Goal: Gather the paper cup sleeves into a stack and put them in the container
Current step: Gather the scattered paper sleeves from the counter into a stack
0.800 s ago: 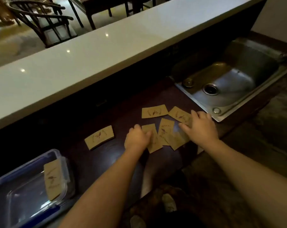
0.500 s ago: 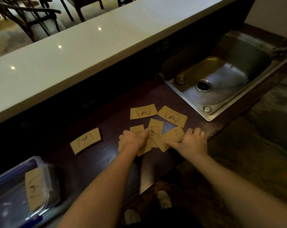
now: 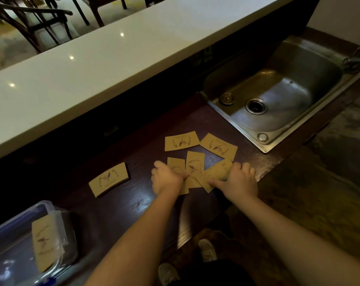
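Observation:
Several flat brown paper cup sleeves lie on the dark wooden counter (image 3: 117,205). Three overlap in the middle: my left hand (image 3: 166,178) presses on the left one (image 3: 176,165), my right hand (image 3: 240,181) presses on the right one (image 3: 216,174), and one sleeve (image 3: 195,165) lies between them. Two more sleeves (image 3: 181,140) (image 3: 218,146) lie just beyond. A single sleeve (image 3: 109,179) rests apart to the left. A clear plastic container (image 3: 16,244) at the bottom left holds one sleeve (image 3: 45,242).
A steel sink (image 3: 278,100) is set into the counter at the right. A raised white bar top (image 3: 92,65) runs along the back. Chairs stand beyond it. The counter's near edge is just under my wrists, with my shoes (image 3: 207,250) on the floor below.
My right hand has slid back from the far right sleeve toward me and now rests on the near right sleeve. My left hand stays on the left sleeve. The view has shifted slightly.

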`<state>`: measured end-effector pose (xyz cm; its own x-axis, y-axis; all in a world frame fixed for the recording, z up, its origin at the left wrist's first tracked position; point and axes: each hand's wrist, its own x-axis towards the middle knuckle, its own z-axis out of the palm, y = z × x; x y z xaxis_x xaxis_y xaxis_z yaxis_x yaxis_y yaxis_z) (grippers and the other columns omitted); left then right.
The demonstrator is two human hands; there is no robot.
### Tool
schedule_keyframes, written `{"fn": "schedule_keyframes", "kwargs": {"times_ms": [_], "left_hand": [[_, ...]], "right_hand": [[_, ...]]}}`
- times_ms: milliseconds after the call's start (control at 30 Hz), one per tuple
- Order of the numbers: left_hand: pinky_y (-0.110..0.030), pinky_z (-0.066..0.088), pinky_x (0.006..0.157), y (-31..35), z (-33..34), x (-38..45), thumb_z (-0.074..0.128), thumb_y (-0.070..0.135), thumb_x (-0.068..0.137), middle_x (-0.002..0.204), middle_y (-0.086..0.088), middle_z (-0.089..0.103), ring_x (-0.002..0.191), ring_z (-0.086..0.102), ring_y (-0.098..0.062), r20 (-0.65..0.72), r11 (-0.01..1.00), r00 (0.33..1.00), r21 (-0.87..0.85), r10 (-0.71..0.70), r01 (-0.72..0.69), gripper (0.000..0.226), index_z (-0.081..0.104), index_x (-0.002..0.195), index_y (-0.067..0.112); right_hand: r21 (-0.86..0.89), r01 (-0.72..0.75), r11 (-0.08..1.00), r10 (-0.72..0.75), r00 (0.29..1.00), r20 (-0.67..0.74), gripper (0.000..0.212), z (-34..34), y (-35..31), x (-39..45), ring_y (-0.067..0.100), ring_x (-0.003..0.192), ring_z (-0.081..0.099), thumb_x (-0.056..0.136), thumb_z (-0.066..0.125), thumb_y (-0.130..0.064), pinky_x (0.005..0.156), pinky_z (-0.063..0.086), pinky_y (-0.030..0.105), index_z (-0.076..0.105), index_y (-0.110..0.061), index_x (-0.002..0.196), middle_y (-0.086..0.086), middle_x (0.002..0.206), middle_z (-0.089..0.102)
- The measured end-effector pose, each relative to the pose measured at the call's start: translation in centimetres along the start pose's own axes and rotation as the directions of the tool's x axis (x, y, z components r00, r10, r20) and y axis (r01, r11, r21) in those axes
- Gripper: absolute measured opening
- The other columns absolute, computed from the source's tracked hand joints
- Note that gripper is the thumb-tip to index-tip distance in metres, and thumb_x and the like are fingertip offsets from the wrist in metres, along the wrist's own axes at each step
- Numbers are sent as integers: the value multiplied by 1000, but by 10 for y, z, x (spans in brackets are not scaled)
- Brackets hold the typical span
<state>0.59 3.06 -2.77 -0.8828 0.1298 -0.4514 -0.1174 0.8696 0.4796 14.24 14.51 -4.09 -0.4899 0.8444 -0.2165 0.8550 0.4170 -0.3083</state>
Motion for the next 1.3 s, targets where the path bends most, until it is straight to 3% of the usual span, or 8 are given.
{"fn": "schedule_keyframes", "kwargs": {"times_ms": [133, 233, 433, 633, 800, 967, 1133, 1300], "left_hand": [[-42, 50, 83, -11, -1, 4, 79, 22, 73, 123, -18, 52, 106, 57, -35, 17, 987, 992, -103, 123, -120, 57, 44, 117, 7], [-45, 53, 85, -23, -8, 7, 65, 21, 87, 112, -16, 64, 98, 62, -31, 76, 955, 983, -260, 167, -142, 26, 55, 107, 7], [-47, 54, 84, -51, -43, 6, 49, 19, 97, 103, -13, 68, 91, 66, -27, 420, 751, 903, -624, 88, 217, 21, 57, 114, 10], [-48, 52, 87, -67, -74, -2, 36, 14, 100, 116, -22, 68, 98, 66, -33, 563, 566, 821, -710, 100, 418, 30, 54, 122, 7], [-53, 51, 86, -79, -87, -10, 34, 15, 100, 120, -25, 63, 92, 66, -37, 600, 399, 790, -760, 129, 512, 35, 47, 131, 5], [-44, 49, 85, -87, -100, -7, 31, 44, 99, 110, -18, 67, 95, 64, -30, 606, 239, 787, -785, 110, 571, 52, 61, 121, 7], [-40, 53, 69, -102, -103, -7, 43, 16, 98, 93, -14, 68, 81, 65, -26, 516, 319, 851, -826, 99, 464, 24, 60, 114, 11], [-43, 55, 74, -114, -110, -9, 43, 2, 95, 103, -15, 68, 88, 66, -28, 472, 429, 873, -818, 120, 383, 26, 59, 113, 11]], "right_hand": [[87, -18, 996, 19, 1000, -10, 82, -2, -2, 0, 32, 114, 45, 60, 82, -53, 90, 43, 39, 47, -5, 117, 15, 121, 51], [358, -19, 934, 20, 1000, 2, 51, -2, 0, 4, 29, 104, 54, 71, 80, -26, 76, 47, 34, 49, -11, 108, 8, 108, 58], [840, -237, 488, 0, 962, 272, 29, -9, -3, 14, 18, 92, 66, 87, 63, -11, 66, 53, 29, 60, -14, 116, 2, 107, 68], [914, -250, 319, -151, 939, 309, 29, -20, -46, 9, 25, 92, 70, 85, 67, -9, 73, 56, 35, 64, -14, 113, 8, 105, 70], [885, 125, 448, -454, 885, 104, 24, -24, -97, -27, 5, 90, 66, 81, 71, -7, 76, 52, 18, 72, -31, 83, -3, 96, 71], [632, 611, 477, -782, 623, -12, 21, 5, -119, -69, 10, 114, 56, 78, 73, -3, 99, 42, 24, 78, -18, 92, -2, 112, 68], [581, 667, 467, -828, 561, 21, 27, 21, -128, -81, 15, 125, 50, 76, 71, -2, 106, 38, 28, 76, -13, 101, 6, 120, 68], [537, 677, 503, -839, 532, 114, 29, 26, -130, -80, 9, 114, 57, 77, 66, -11, 101, 43, 26, 75, -15, 104, 0, 115, 70]]}}
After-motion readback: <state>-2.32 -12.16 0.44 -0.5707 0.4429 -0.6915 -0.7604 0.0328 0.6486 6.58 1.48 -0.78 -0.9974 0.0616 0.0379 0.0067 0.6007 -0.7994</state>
